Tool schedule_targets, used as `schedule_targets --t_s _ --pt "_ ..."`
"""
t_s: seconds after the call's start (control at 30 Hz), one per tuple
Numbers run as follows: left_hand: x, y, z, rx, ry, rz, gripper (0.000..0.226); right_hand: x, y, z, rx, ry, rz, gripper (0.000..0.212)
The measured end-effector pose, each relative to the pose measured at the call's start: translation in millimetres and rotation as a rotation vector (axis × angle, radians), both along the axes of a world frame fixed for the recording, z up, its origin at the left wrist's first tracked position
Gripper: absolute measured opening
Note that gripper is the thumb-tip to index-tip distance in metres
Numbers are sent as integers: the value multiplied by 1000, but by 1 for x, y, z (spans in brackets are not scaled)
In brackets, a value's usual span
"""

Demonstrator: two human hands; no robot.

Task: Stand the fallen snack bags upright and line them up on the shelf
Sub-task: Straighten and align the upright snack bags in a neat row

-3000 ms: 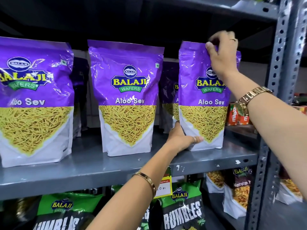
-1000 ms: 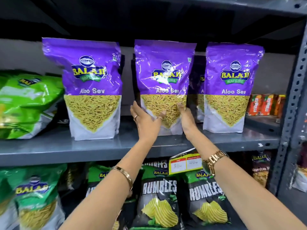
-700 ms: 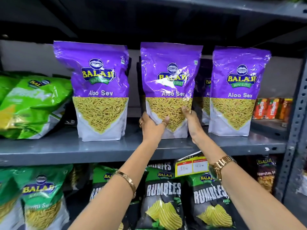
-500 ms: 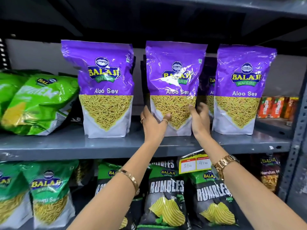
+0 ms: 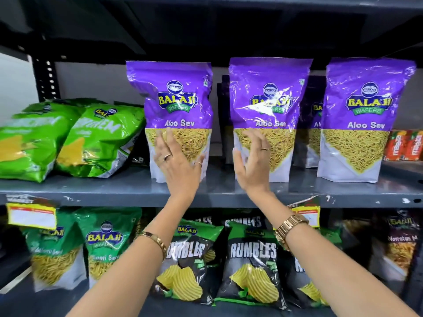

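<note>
The left hand (image 5: 177, 164), fingers spread, lies flat against the left Aloo Sev bag (image 5: 176, 117). The right hand (image 5: 253, 163), likewise released, is by the middle bag (image 5: 266, 115) (contact unclear). Both bags and the right bag (image 5: 361, 117) stand upright on the grey shelf (image 5: 114, 191).

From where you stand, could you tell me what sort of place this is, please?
Most likely a grocery or snack shop aisle. Matching purple Aloo Sev bags stand in a row on a grey metal shelf, yellow price tags hang from its front edge, and Rumbles chip packs fill the shelf below.
</note>
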State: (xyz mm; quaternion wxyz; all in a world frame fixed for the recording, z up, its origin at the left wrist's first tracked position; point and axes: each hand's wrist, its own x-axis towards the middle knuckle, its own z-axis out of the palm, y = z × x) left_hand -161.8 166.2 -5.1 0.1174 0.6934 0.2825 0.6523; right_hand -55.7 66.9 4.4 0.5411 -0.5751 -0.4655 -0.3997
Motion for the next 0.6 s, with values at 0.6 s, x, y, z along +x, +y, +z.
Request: schedule_targets --t_s 0.6 --pt "-24 20 -3 -163 -67 -194 103 -37 19 -3 -156 153 -18 42"
